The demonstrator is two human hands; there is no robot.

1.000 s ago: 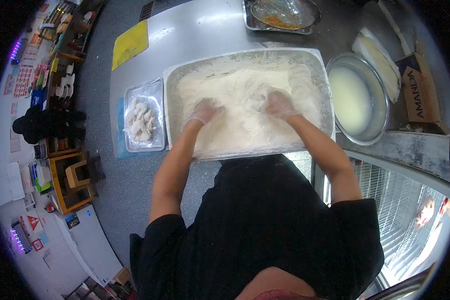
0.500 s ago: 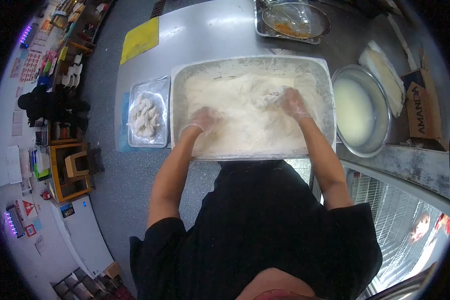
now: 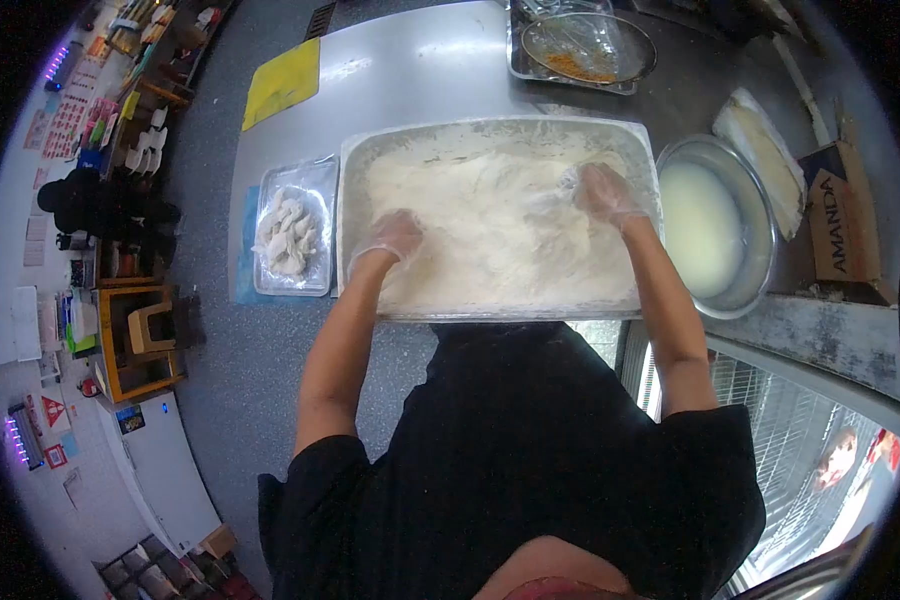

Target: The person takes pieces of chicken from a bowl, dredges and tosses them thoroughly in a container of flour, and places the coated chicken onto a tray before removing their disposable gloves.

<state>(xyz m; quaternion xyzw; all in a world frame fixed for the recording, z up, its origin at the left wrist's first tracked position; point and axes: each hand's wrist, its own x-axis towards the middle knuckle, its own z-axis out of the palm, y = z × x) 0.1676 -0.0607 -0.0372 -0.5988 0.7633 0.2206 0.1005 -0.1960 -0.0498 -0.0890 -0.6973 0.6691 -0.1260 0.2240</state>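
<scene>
A large rectangular metal tub (image 3: 490, 128) holds a bed of white flour-like powder (image 3: 480, 235). In its left part is my left hand (image 3: 394, 234), in a clear plastic glove, low over the powder; its fingertips are too buried or blurred to read. My right hand (image 3: 604, 192), gloved the same way, is in the tub's right part with fingers curled. Something whitish shows at its fingertips, too coated to name. Left of the tub, a clear tray (image 3: 327, 200) bears a pile of pale, flour-coated pieces (image 3: 287, 238).
Right of the tub stands a round metal bowl (image 3: 768, 190) of pale yellowish liquid, beside a plastic bag (image 3: 765, 160) and a cardboard box (image 3: 842, 220). A tray with a round strainer (image 3: 590, 50) is at the back. A yellow sheet (image 3: 282, 84) lies back left. Someone in dark clothes (image 3: 90, 205) is far left.
My right hand has shifted right through the powder, toward the tub's right wall. My left hand has moved slightly left. The powder between them looks disturbed.
</scene>
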